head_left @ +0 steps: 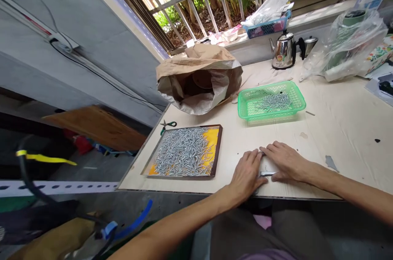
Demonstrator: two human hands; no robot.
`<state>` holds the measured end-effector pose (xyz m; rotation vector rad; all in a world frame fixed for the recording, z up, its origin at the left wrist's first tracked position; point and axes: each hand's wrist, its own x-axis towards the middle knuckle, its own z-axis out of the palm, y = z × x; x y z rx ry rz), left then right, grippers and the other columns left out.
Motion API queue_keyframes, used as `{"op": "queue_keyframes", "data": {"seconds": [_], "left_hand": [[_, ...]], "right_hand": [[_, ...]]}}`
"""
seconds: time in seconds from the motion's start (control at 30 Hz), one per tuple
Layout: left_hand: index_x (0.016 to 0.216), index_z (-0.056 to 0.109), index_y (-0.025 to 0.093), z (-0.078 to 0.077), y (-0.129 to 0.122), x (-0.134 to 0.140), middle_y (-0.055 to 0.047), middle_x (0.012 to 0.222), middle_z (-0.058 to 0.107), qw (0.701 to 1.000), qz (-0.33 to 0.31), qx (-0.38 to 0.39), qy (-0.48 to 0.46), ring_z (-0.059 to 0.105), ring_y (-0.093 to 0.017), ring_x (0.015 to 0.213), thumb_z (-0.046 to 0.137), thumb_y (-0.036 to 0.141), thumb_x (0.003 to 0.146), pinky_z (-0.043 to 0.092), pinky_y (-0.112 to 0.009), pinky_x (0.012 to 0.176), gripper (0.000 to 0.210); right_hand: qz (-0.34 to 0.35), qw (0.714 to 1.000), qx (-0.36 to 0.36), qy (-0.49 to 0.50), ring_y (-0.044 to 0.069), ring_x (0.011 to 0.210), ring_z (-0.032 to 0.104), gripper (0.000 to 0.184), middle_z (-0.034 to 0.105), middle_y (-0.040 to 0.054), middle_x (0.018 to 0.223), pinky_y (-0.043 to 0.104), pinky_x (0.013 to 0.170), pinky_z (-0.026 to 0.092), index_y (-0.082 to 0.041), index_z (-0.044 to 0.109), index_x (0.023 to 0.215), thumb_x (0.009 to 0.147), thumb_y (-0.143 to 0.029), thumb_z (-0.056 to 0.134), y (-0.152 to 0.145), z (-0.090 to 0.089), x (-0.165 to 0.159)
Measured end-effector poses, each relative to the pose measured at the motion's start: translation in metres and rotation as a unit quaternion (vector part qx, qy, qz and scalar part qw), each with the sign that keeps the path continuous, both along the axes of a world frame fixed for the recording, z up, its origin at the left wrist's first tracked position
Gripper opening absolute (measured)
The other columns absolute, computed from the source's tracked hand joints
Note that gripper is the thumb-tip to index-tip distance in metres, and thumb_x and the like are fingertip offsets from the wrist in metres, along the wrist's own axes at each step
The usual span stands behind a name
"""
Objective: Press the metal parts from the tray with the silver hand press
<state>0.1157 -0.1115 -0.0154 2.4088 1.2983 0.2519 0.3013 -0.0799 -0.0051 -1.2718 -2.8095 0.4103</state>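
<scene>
My left hand (247,172) and my right hand (287,161) rest close together at the table's front edge. Between them shows a slim silver metal bar (267,173). Fingers of both hands are bent and pressed around it, covering most of it. To the left of my hands lies a shallow tray (218,149) with a brown rim and yellow bottom, full of small silver screw-like pieces (182,149). Beyond my hands stands a green perforated plastic basket (242,108) with more of these pieces inside.
An open brown paper sack (199,80) stands at the back left. Green-handled scissors (168,124) lie behind the tray. At the back are a steel kettle (284,50), a plastic bag (346,47) and a blue basket (267,26) on the sill. The table (344,129) ends at my lap.
</scene>
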Motion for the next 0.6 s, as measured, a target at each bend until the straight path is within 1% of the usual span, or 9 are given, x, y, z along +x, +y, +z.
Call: {"op": "queue_keyframes", "data": {"seconds": [0.07,0.13,0.2,0.27,0.33,0.4,0.47,0.5,0.6], "left_hand": [[0.129,0.037,0.016,-0.004,0.01,0.006,-0.013,0.122,0.05,0.999,-0.027,-0.009,0.03,0.046,-0.028,0.109,0.067,0.026,0.074,0.042,-0.045,0.093,0.065],[0.132,0.033,0.015,-0.006,0.016,0.007,-0.013,0.119,0.051,0.998,-0.043,-0.012,0.047,0.047,-0.029,0.107,0.066,0.029,0.074,0.042,-0.045,0.092,0.068],[0.134,0.032,0.016,-0.007,0.02,0.006,-0.013,0.119,0.051,0.997,-0.052,-0.008,0.055,0.047,-0.029,0.106,0.067,0.035,0.074,0.043,-0.045,0.09,0.072],[0.132,0.034,0.017,-0.007,0.022,0.007,-0.012,0.118,0.051,0.996,-0.059,-0.005,0.06,0.047,-0.029,0.105,0.068,0.04,0.074,0.043,-0.044,0.088,0.071],[0.125,0.041,0.018,-0.007,0.023,0.01,-0.01,0.113,0.053,0.996,-0.068,-0.004,0.062,0.048,-0.027,0.101,0.067,0.04,0.076,0.044,-0.042,0.085,0.06],[0.113,0.05,0.018,-0.008,0.023,0.013,-0.008,0.104,0.056,0.996,-0.075,-0.005,0.056,0.049,-0.025,0.096,0.064,0.036,0.08,0.045,-0.039,0.082,0.041],[0.1,0.055,0.018,-0.01,0.022,0.016,-0.006,0.094,0.057,0.996,-0.074,-0.003,0.04,0.05,-0.023,0.091,0.059,0.031,0.084,0.045,-0.037,0.079,0.02],[0.094,0.056,0.018,-0.011,0.021,0.017,-0.006,0.091,0.057,0.997,-0.072,-0.001,0.031,0.05,-0.022,0.089,0.056,0.029,0.086,0.045,-0.036,0.078,0.013],[0.087,0.056,0.018,-0.015,0.021,0.018,-0.005,0.086,0.057,0.997,-0.071,0.009,0.019,0.052,-0.021,0.087,0.053,0.026,0.088,0.045,-0.034,0.076,0.008]], "right_hand": [[-0.005,1.0,-0.014,-0.004,0.028,0.101,0.052,0.09,0.058,0.0149,0.111,0.04,0.083,0.046,-0.009,0.046,0.127,0.051,-0.037,0.085,0.0,0.001,0.004],[-0.015,1.0,-0.019,-0.013,0.029,0.099,0.052,0.09,0.058,0.0155,0.11,0.04,0.081,0.047,-0.009,0.047,0.124,0.049,-0.041,0.085,0.0,0.003,0.009],[-0.026,0.999,-0.015,-0.026,0.028,0.095,0.053,0.079,0.059,0.0139,0.104,0.039,0.077,0.048,-0.009,0.053,0.115,0.05,-0.042,0.084,-0.001,0.006,0.012],[-0.026,0.999,-0.007,-0.038,0.026,0.09,0.053,0.062,0.059,0.0114,0.097,0.036,0.073,0.048,-0.011,0.058,0.104,0.055,-0.039,0.083,-0.003,0.009,0.014],[-0.02,0.999,0.007,-0.045,0.024,0.085,0.054,0.045,0.06,0.009,0.092,0.033,0.071,0.046,-0.013,0.06,0.095,0.061,-0.033,0.08,-0.006,0.01,0.013],[-0.014,0.999,0.021,-0.038,0.021,0.082,0.054,0.028,0.06,0.0066,0.088,0.031,0.07,0.045,-0.015,0.06,0.089,0.068,-0.024,0.075,-0.009,0.006,0.013],[-0.013,0.999,0.033,-0.018,0.018,0.079,0.053,0.011,0.059,0.0037,0.083,0.028,0.067,0.043,-0.018,0.058,0.082,0.075,-0.015,0.067,-0.013,0.0,0.013],[-0.012,0.999,0.038,-0.005,0.017,0.077,0.053,0.009,0.058,0.0025,0.08,0.027,0.065,0.042,-0.019,0.056,0.078,0.079,-0.012,0.062,-0.015,-0.003,0.013],[-0.012,0.998,0.051,0.032,0.016,0.072,0.051,0.018,0.054,0.0007,0.073,0.027,0.061,0.039,-0.02,0.051,0.072,0.086,-0.008,0.049,-0.02,-0.01,0.013]]}}
